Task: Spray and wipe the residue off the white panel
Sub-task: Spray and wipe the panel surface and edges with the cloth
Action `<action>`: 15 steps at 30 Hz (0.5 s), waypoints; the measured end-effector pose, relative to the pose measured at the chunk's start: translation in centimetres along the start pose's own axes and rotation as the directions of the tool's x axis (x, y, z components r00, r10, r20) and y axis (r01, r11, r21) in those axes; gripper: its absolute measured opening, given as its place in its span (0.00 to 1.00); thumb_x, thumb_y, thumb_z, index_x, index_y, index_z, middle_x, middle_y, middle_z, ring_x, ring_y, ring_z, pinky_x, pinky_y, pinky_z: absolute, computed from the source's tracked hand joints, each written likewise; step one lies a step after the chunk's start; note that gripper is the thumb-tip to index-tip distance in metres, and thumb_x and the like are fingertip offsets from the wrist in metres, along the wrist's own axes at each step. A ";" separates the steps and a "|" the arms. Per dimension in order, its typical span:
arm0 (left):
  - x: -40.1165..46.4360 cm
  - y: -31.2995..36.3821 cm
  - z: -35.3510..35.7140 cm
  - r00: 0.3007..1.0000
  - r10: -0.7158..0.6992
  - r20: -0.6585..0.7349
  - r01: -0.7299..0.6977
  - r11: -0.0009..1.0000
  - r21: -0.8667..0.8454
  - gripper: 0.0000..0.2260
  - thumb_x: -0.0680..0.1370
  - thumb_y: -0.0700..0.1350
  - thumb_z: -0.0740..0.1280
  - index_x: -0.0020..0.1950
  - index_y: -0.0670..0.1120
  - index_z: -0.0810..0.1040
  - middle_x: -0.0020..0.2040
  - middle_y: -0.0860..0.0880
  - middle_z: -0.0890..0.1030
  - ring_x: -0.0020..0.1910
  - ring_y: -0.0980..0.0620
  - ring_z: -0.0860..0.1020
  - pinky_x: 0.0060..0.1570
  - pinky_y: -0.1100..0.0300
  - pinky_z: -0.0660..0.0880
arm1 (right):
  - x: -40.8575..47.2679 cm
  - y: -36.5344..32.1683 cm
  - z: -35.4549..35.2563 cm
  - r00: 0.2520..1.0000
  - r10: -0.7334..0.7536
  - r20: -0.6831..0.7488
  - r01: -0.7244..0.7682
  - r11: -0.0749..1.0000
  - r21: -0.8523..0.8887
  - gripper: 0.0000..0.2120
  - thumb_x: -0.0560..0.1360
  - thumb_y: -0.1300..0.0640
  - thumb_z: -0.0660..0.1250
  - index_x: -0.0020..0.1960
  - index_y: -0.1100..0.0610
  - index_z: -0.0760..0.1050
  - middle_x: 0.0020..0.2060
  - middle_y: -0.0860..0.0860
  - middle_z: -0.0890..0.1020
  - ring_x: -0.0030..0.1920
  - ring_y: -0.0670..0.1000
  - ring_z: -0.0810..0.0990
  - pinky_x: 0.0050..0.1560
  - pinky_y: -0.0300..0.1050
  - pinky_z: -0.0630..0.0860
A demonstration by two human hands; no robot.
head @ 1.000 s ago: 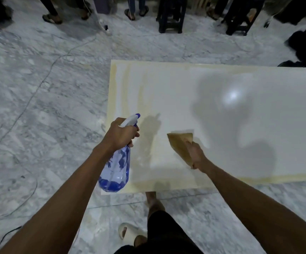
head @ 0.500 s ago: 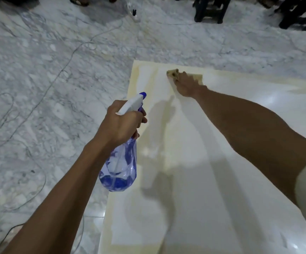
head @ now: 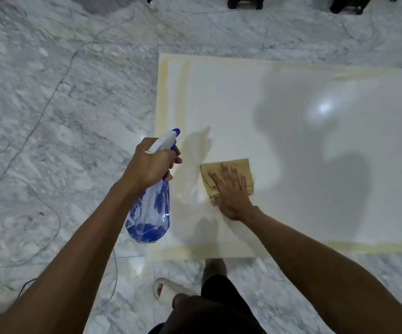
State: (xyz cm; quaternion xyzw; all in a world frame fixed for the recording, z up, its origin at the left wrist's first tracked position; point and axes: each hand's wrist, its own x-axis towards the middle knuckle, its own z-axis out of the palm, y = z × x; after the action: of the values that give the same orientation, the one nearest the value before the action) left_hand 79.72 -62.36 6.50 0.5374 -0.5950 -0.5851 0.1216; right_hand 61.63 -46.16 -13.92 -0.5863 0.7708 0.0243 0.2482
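from the head view, the white panel (head: 303,145) is lying flat on the marble floor (head: 62,116), its near-left corner just in front of the person's sandalled foot (head: 165,289). the left hand (head: 150,165) is wrapping its fingers round the neck of the spray bottle (head: 150,210), holding it above the panel's left edge with the nozzle pointing away toward the far side; i cannot tell whether the trigger is being squeezed. the right hand (head: 231,189) is lying flat, fingers straight and spread, pressing the tan cloth (head: 226,178) onto the panel near its left end. the two hands are apart, with bare panel between them.

yellowish residue strips (head: 180,97) are running down the left edge and along the far and near edges, so the job is looking only partly done.

what could be going wrong from here: the cloth is sitting on the clean-looking middle area, so wiping there alone may be leaving the edge strips behind. the flat palm is only pressing, not gripping, so the cloth may be bunching or sliding out on a wet patch. spray aimed low over the left edge may be landing on the polished floor beside the foot, making a slip likely. a thin cable (head: 50,97) is trailing across the floor at the left, near where mist could be drifting.
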 end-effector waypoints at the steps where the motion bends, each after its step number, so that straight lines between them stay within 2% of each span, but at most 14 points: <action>1: -1.3 -0.5 -0.1 1.000 0.004 0.018 -0.004 1.000 0.011 0.09 0.76 0.38 0.62 0.40 0.36 0.78 0.47 0.33 0.84 0.20 0.53 0.72 0.32 0.54 0.76 | -4.0 -1.0 1.3 1.000 -0.017 0.015 0.017 1.000 0.003 0.34 0.74 0.41 0.44 0.79 0.44 0.43 0.79 0.55 0.42 0.78 0.61 0.38 0.74 0.61 0.37; 3: -3.4 -1.4 0.0 0.998 0.003 0.067 -0.006 0.999 0.042 0.08 0.74 0.37 0.62 0.38 0.37 0.78 0.46 0.33 0.84 0.20 0.50 0.72 0.29 0.56 0.75 | -10.3 -2.6 3.7 0.997 -0.053 0.047 0.051 0.997 0.055 0.34 0.74 0.43 0.45 0.79 0.46 0.43 0.79 0.56 0.40 0.77 0.62 0.34 0.75 0.59 0.35; 5: -4.8 -2.0 0.1 0.994 -0.004 0.110 -0.001 0.999 0.053 0.07 0.73 0.35 0.61 0.38 0.36 0.78 0.45 0.34 0.84 0.20 0.49 0.73 0.28 0.57 0.75 | -12.9 -3.3 4.5 0.995 -0.005 0.095 -0.006 0.993 0.115 0.35 0.74 0.43 0.43 0.80 0.47 0.42 0.78 0.53 0.37 0.77 0.58 0.31 0.74 0.53 0.32; 6: -5.1 -2.1 0.0 0.993 -0.006 0.119 0.000 0.999 0.046 0.07 0.73 0.36 0.62 0.38 0.36 0.78 0.45 0.34 0.85 0.20 0.50 0.73 0.28 0.57 0.75 | -13.1 -3.8 3.8 0.995 0.034 0.097 -0.052 0.980 0.192 0.34 0.75 0.43 0.43 0.80 0.48 0.43 0.79 0.51 0.39 0.78 0.57 0.34 0.75 0.51 0.34; 7: -5.2 -2.0 0.0 0.993 -0.002 0.121 -0.003 0.999 0.041 0.07 0.71 0.37 0.62 0.38 0.36 0.78 0.45 0.35 0.85 0.20 0.50 0.73 0.29 0.57 0.75 | -12.8 -4.0 3.1 0.993 0.081 0.087 -0.105 0.941 0.322 0.32 0.78 0.43 0.44 0.80 0.50 0.49 0.80 0.49 0.47 0.80 0.56 0.42 0.77 0.50 0.40; 8: -5.3 -1.6 -0.1 0.993 0.002 0.117 -0.006 0.999 0.036 0.08 0.69 0.39 0.61 0.38 0.36 0.78 0.45 0.35 0.85 0.20 0.50 0.73 0.30 0.56 0.75 | -12.5 -4.3 1.2 0.992 0.116 0.056 -0.129 0.867 0.482 0.27 0.81 0.44 0.46 0.78 0.51 0.58 0.77 0.47 0.60 0.78 0.55 0.56 0.77 0.49 0.53; 9: -5.0 -1.1 -0.3 0.994 0.006 0.108 -0.009 1.000 0.029 0.09 0.67 0.40 0.61 0.38 0.36 0.78 0.44 0.36 0.85 0.20 0.50 0.73 0.30 0.56 0.75 | -11.9 -4.5 -1.3 0.985 0.171 0.030 -0.151 0.762 0.630 0.21 0.83 0.45 0.50 0.73 0.49 0.67 0.70 0.45 0.72 0.71 0.51 0.70 0.71 0.43 0.66; 10: -4.8 -0.5 -0.6 0.995 0.009 0.096 -0.012 1.000 0.023 0.10 0.66 0.40 0.61 0.39 0.36 0.78 0.44 0.36 0.86 0.20 0.50 0.73 0.31 0.56 0.75 | -11.1 -4.3 -3.7 0.972 0.235 0.023 -0.177 0.664 0.727 0.16 0.85 0.48 0.52 0.68 0.49 0.71 0.62 0.46 0.78 0.61 0.46 0.77 0.59 0.36 0.72; 11: -4.4 0.2 -0.8 0.996 0.016 0.083 -0.018 1.000 0.021 0.11 0.65 0.40 0.60 0.39 0.35 0.78 0.44 0.37 0.86 0.20 0.50 0.73 0.31 0.56 0.76 | -9.9 -3.9 -6.0 0.948 0.316 0.031 -0.218 0.577 0.787 0.16 0.85 0.50 0.53 0.67 0.52 0.71 0.58 0.49 0.80 0.53 0.46 0.78 0.49 0.34 0.73; 12: -3.9 1.0 -1.1 0.997 0.024 0.070 -0.025 0.999 0.023 0.12 0.65 0.40 0.60 0.40 0.34 0.79 0.44 0.37 0.86 0.20 0.50 0.73 0.31 0.56 0.76 | -8.1 -3.2 -8.2 0.920 0.390 0.045 -0.269 0.543 0.796 0.17 0.85 0.50 0.53 0.67 0.56 0.72 0.56 0.53 0.80 0.50 0.49 0.77 0.45 0.39 0.72; 13: -3.3 1.8 -1.4 0.998 0.039 0.058 -0.041 0.999 0.024 0.12 0.66 0.40 0.61 0.41 0.33 0.78 0.44 0.37 0.85 0.20 0.51 0.73 0.30 0.56 0.77 | -6.1 -2.5 -10.3 0.894 0.445 0.043 -0.301 0.527 0.795 0.18 0.84 0.50 0.54 0.66 0.59 0.72 0.57 0.57 0.79 0.50 0.51 0.76 0.45 0.42 0.70; 15: -1.5 3.2 -2.0 0.997 0.078 0.028 -0.079 0.997 0.015 0.08 0.72 0.38 0.62 0.40 0.33 0.77 0.46 0.35 0.85 0.19 0.54 0.73 0.29 0.57 0.77 | -0.6 -0.9 -14.4 0.889 0.458 -0.015 -0.279 0.568 0.774 0.19 0.84 0.49 0.54 0.65 0.61 0.72 0.57 0.58 0.79 0.49 0.52 0.75 0.47 0.43 0.69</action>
State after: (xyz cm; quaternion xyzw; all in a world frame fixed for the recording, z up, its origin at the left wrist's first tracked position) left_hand 80.30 -63.14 10.46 0.5065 -0.6219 -0.5824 0.1321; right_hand 57.44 -50.66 -0.81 -0.2532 0.8371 -0.3095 0.3733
